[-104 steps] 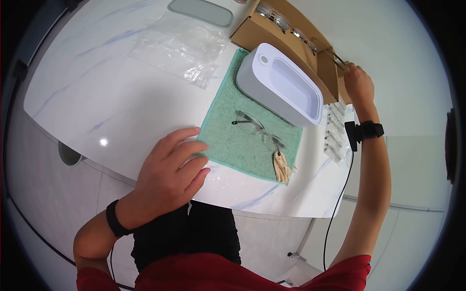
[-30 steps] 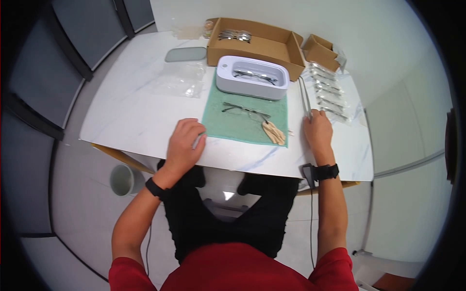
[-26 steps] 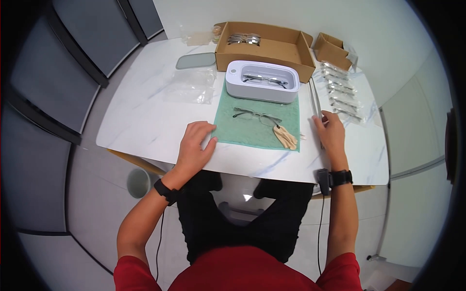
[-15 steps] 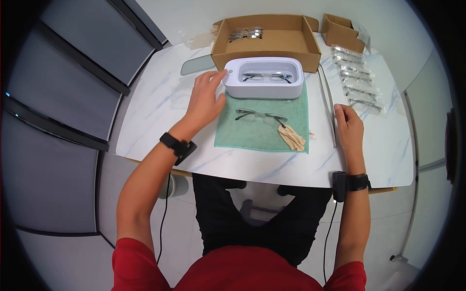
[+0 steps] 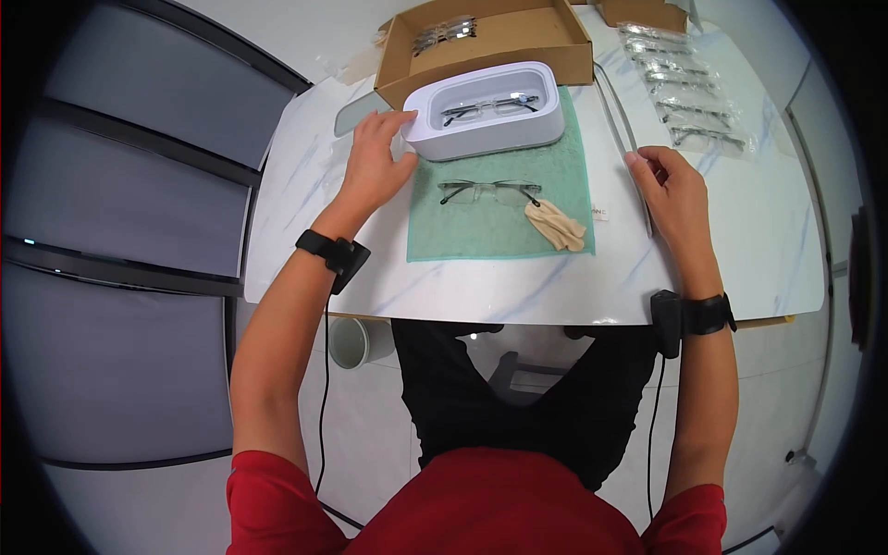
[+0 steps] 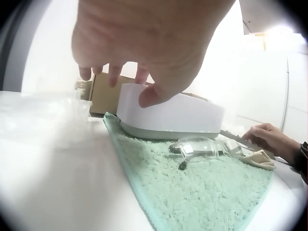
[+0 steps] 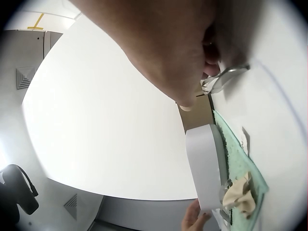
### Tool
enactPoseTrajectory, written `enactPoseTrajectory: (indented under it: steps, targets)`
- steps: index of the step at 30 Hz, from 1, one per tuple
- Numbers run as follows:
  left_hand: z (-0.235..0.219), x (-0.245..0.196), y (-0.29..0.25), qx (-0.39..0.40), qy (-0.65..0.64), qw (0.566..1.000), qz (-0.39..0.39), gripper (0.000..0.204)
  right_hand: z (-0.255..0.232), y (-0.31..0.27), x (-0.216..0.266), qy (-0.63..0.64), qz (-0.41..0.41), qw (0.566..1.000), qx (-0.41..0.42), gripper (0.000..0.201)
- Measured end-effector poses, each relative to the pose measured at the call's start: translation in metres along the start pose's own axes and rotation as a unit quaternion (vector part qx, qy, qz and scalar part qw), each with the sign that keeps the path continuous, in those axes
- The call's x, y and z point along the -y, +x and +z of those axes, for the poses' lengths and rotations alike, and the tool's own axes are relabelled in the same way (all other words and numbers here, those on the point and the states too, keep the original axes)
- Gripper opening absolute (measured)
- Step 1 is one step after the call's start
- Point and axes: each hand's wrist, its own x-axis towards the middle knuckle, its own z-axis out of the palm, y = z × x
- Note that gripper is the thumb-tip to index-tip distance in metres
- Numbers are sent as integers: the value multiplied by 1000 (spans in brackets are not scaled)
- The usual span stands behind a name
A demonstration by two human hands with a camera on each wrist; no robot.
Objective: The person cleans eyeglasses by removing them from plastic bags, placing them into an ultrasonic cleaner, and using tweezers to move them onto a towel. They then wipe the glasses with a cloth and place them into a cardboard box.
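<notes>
My left hand [image 5: 375,162] is at the left end of the white oblong tub [image 5: 490,141], its fingers loosely spread and the index fingertip at the rim. Inside the tub lies a pair of glasses [image 5: 490,107]. Another clear-framed pair [image 5: 488,191] rests on the green towel [image 5: 499,236], one temple tip by a beige crumpled finger cot [image 5: 555,225]. To the right, my right hand [image 5: 675,199] has its thumb and curled fingers around long metal tongs [image 5: 622,120] lying low along the table. The right wrist view shows the tongs [image 7: 226,79] beside the curled fingertips.
Behind the tub stands an open cardboard box [image 5: 518,46] with several glasses [image 5: 444,34] at its left. Bagged glasses [image 5: 680,83] lie in a row at the right. A grey lid [image 5: 356,113] is behind my left hand. A bin [image 5: 351,342] stands below the table.
My right hand has come with the tongs from the box to the table's right side. A pair of glasses now lies in the tub. My left hand has moved from the towel's edge to the tub's end.
</notes>
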Motion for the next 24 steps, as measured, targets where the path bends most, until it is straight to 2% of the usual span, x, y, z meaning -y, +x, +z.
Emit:
enactPoseTrajectory:
  steps: [4, 7, 10, 11, 15, 18, 21, 22, 24]
  targets:
    - [1, 1, 4, 1, -17, 1000, -14, 49, 2, 0, -3, 18, 3, 1000, -9, 44]
    - [1, -10, 2, -59, 18, 998, 17, 42, 3, 1, -9, 29, -4, 999, -28, 44]
    - [0, -39, -20, -114, -27, 992, 49, 35, 4, 1, -11, 35, -9, 999, -39, 44]
    - [3, -49, -29, -145, -16, 985, 89, 31, 4, 2, -11, 35, -12, 998, -45, 44]
    - [16, -71, -55, -82, -61, 990, 93, 29, -1, 1, -1, 36, -44, 993, -103, 35]
    - [27, -71, -55, -60, -68, 991, 101, 27, -4, 2, 7, 35, -176, 972, -155, 25]
    - [25, -77, -53, 6, -52, 993, 102, 23, -7, -16, 40, 57, -266, 958, -94, 22]
    - [24, -78, -52, 20, -50, 994, 95, 23, -3, -24, 48, 71, -260, 962, -35, 20]
    - [21, -77, -48, 46, -46, 995, 82, 21, 13, -42, 61, 22, -309, 951, 8, 16]
